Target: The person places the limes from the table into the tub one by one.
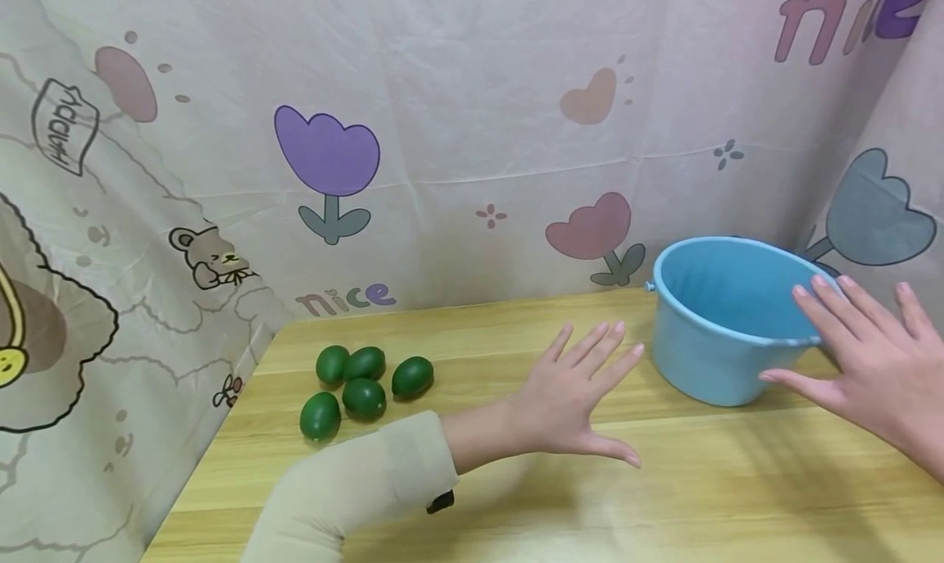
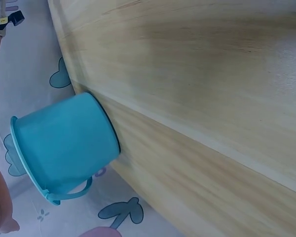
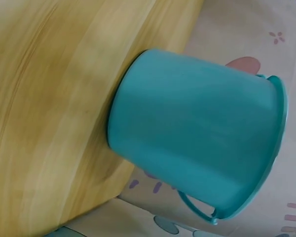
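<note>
A blue bucket [image 1: 708, 358] stands upright at the back right of the table, its handle [image 2: 74, 193] hanging down behind the rim. My left hand [image 1: 564, 399] is held over the table to the left of the bucket, fingers spread and holding nothing. In the head view my right hand [image 1: 878, 358] overlaps the bucket's right side, its fingers straight and spread, also holding nothing. Several dark green, egg-shaped fruits [image 1: 365, 398], like avocados or limes, lie in a loose group at the table's left, beyond my left forearm.
The light wooden table [image 1: 501, 497] meets a printed cloth [image 1: 457, 137] along its back edge, and more cloth hangs at both sides. A small black strap end [image 1: 440, 502] shows under my left sleeve [image 1: 369, 473].
</note>
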A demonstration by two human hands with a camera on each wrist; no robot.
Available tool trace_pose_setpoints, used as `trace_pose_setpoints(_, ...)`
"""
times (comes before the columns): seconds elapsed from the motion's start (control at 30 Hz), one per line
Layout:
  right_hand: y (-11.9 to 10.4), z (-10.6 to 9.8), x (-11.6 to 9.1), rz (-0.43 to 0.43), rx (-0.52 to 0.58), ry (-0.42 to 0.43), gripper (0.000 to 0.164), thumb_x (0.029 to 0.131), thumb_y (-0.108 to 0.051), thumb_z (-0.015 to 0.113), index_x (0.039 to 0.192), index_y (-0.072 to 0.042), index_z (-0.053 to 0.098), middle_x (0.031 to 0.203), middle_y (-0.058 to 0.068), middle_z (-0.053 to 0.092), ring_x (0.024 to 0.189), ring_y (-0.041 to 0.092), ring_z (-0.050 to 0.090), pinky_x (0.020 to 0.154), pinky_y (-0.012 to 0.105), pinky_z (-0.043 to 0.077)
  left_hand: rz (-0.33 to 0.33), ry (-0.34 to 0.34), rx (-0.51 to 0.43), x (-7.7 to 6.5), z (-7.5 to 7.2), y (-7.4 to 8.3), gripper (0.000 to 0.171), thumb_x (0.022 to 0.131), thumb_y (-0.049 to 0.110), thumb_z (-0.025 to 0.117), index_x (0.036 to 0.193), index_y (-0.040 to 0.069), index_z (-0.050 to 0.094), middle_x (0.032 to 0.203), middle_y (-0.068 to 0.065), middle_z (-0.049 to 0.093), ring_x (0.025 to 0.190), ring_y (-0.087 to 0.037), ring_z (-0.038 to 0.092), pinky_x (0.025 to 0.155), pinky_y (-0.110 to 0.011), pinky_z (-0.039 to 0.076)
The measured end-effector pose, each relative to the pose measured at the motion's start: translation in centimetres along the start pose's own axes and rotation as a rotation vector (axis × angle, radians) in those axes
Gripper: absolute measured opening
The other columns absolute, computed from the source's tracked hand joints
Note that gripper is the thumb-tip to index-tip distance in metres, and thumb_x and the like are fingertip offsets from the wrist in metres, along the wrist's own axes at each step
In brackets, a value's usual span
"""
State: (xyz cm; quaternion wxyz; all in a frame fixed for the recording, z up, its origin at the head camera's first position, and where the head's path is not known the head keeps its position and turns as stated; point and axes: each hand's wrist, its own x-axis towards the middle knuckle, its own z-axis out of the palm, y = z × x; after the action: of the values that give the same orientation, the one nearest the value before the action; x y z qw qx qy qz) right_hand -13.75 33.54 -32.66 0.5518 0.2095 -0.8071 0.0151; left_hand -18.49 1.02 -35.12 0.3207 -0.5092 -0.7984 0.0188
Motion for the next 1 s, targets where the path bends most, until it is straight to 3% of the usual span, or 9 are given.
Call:
trace_pose_setpoints(0.17,-0.2,0.1,0.4,-0.057,0.042,0.138,0.089,0.078,-0.08,0.039,0.122,-0.006,0.064,0.107,0.027,0.064,0.129,0.021,0.046,0.108,0.056,0.03,0.016,0.054,0.003,0.6,0.4,0.1,0.118,0.058,0.094,0.043,0.148,0.018,0.034,0.153,-0.012,0.027,0.141,-0.026,0.027,0.112,-0.053,0.023)
trace_pose_setpoints(0.37,0.3,0.0,-0.2,-0.051,0.093,0.138,0.087,0.08,-0.076,0.044,0.118,-0.002,0.065,0.106,0.028,0.064,0.128,0.015,0.046,0.107,0.051,0.034,0.005,0.109,-0.005,1.0,0.7,-0.1,0.112,0.059,0.091,0.047,0.144,0.018,0.042,0.151,-0.011,0.032,0.14,-0.026,0.03,0.112,-0.051,0.023)
trace_pose_setpoints(0.6,0.7,0.4,-0.6,-0.095,0.148,0.264,0.073,0.084,-0.066,0.052,0.108,0.001,0.069,0.102,0.024,0.066,0.115,0.025,0.058,0.101,0.051,0.04,0.004,0.221,-0.013,1.6,1.0,-0.3,0.105,0.06,0.086,0.055,0.139,0.017,0.049,0.147,-0.008,0.04,0.138,-0.024,0.034,0.113,-0.047,0.024)
trace_pose_setpoints(0.87,1.1,0.8,-1.1,-0.133,0.157,0.36,0.067,0.082,-0.063,0.058,0.1,0.0,0.073,0.095,0.024,0.068,0.105,0.029,0.064,0.096,0.054,0.043,0.046,0.323,-0.063,2.6,1.8,-0.3,0.092,0.07,0.078,0.057,0.134,0.012,0.055,0.142,-0.011,0.045,0.136,-0.023,0.035,0.114,-0.042,0.024)
trace_pose_setpoints(1.0,1.1,0.6,-1.2,-0.142,0.153,0.332,0.068,0.083,-0.063,0.057,0.1,0.001,0.072,0.096,0.024,0.068,0.109,0.025,0.061,0.097,0.052,0.044,0.051,0.359,-0.119,3.2,2.1,-0.3,0.088,0.069,0.072,0.065,0.13,0.01,0.058,0.138,-0.012,0.049,0.135,-0.023,0.037,0.113,-0.04,0.025)
